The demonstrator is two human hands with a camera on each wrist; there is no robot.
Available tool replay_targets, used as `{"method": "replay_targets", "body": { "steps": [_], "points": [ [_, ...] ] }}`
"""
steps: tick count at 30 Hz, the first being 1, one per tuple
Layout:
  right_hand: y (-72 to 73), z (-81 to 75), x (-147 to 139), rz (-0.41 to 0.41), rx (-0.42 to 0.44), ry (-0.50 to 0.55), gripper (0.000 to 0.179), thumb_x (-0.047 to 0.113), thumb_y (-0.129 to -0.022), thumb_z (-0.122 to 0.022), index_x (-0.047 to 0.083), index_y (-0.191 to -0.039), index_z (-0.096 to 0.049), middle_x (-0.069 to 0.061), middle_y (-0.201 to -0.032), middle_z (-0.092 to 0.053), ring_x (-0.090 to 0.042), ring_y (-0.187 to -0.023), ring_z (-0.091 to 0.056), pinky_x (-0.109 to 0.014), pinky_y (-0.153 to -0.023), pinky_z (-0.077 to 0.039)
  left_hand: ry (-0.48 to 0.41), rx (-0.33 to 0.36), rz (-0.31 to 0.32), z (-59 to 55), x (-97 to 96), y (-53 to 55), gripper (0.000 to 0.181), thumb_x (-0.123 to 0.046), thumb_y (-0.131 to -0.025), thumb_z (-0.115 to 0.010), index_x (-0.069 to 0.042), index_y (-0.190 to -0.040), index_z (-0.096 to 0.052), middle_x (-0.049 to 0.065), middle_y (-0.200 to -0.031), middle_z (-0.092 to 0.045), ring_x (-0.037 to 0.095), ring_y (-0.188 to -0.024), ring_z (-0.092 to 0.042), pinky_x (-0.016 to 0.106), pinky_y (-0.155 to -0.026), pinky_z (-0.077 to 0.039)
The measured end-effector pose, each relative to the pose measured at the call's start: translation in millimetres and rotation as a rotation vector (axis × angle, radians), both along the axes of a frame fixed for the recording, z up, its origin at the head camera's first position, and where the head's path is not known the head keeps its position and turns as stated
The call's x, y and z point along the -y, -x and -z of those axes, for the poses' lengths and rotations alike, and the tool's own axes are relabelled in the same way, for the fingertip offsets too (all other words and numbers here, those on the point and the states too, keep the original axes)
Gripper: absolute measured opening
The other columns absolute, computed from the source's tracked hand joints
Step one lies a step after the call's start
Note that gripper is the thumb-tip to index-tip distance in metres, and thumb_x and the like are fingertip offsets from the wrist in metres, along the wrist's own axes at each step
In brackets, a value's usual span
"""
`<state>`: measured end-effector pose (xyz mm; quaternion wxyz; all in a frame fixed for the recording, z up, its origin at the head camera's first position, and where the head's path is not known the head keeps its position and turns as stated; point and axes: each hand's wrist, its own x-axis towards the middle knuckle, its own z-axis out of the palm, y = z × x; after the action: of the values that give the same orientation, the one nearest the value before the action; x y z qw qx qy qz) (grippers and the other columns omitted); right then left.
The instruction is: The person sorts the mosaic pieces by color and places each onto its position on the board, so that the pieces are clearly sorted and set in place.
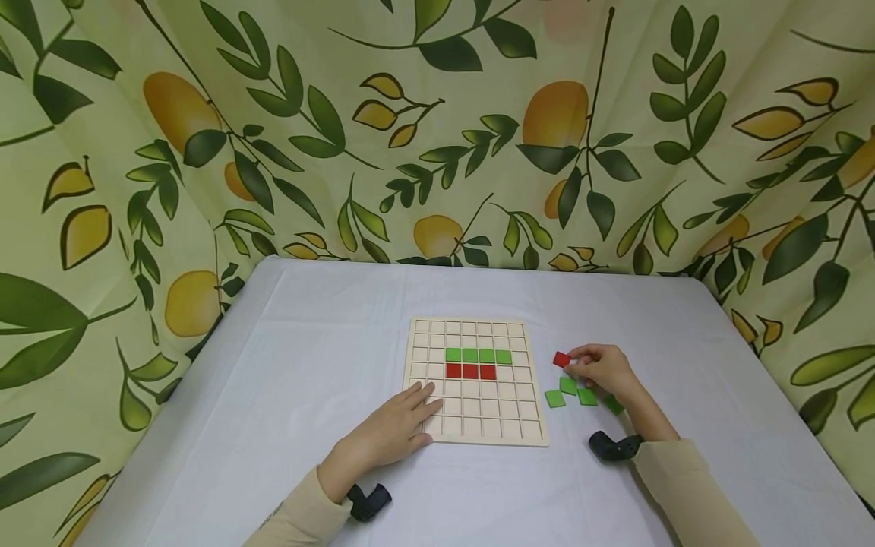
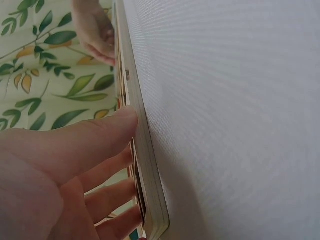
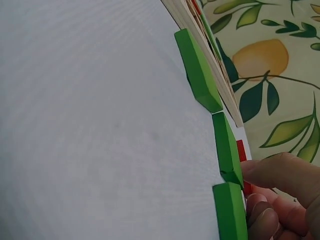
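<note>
A wooden grid board (image 1: 472, 425) lies on the white table, with a row of green tiles (image 1: 469, 355) and, just below it, three red tiles (image 1: 470, 371) in its squares. My left hand (image 1: 393, 425) rests on the board's lower left corner with fingers spread; in the left wrist view its thumb (image 2: 107, 132) lies against the board's edge (image 2: 150, 185). To the right of the board, my right hand (image 1: 604, 370) pinches a loose red tile (image 1: 561, 358) at its right side. In the right wrist view this red tile (image 3: 241, 148) is partly hidden behind a green one.
Several loose green tiles (image 1: 555, 399) lie between the board and my right wrist, one partly under the hand. Black wrist devices (image 1: 369, 502) sit by both sleeves. A leaf-and-fruit patterned curtain (image 1: 437, 152) stands behind and beside the table.
</note>
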<state>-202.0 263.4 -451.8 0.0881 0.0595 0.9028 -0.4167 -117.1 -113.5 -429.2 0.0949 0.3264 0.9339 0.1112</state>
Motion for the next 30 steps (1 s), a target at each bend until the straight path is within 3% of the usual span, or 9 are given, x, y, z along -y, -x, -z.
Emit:
{"method": "replay_targets", "body": {
  "steps": [12,20,30],
  "points": [
    [2.0,2.1,-0.5,0.001,-0.006,0.006,0.036,0.013,-0.085,-0.071,-0.007,-0.113,-0.063,0.005,-0.066,-0.052,-0.009,-0.056,-0.048,-0.019,-0.048,-0.043,-0.010,0.023,-0.018,-0.6,0.1,-0.1,0.054,-0.027,-0.093,-0.060,-0.007,-0.142,-0.047,0.016,-0.155,-0.038,0.036,-0.145,-0.035,0.047,-0.119,-0.034],
    [-3.5,-4.5,2.7,0.000,0.000,0.021,0.036,0.013,-0.085,-0.071,-0.006,-0.114,-0.062,0.004,-0.067,-0.052,-0.009,-0.056,-0.047,-0.020,-0.048,-0.042,-0.012,0.037,-0.018,-1.8,-0.1,-0.3,0.054,-0.027,-0.094,-0.060,-0.007,-0.142,-0.047,0.016,-0.156,-0.036,0.035,-0.145,-0.034,0.047,-0.119,-0.034],
    [-5.5,-2.8,7.3,-0.064,-0.068,0.044,0.033,0.009,-0.084,-0.069,-0.008,-0.112,-0.063,0.003,-0.067,-0.054,-0.006,-0.055,-0.046,-0.020,-0.048,-0.043,-0.008,0.031,-0.013,-0.8,0.1,0.3,0.053,-0.027,-0.094,-0.059,-0.007,-0.142,-0.046,0.016,-0.156,-0.037,0.035,-0.145,-0.034,0.047,-0.119,-0.034]
  ]
}}
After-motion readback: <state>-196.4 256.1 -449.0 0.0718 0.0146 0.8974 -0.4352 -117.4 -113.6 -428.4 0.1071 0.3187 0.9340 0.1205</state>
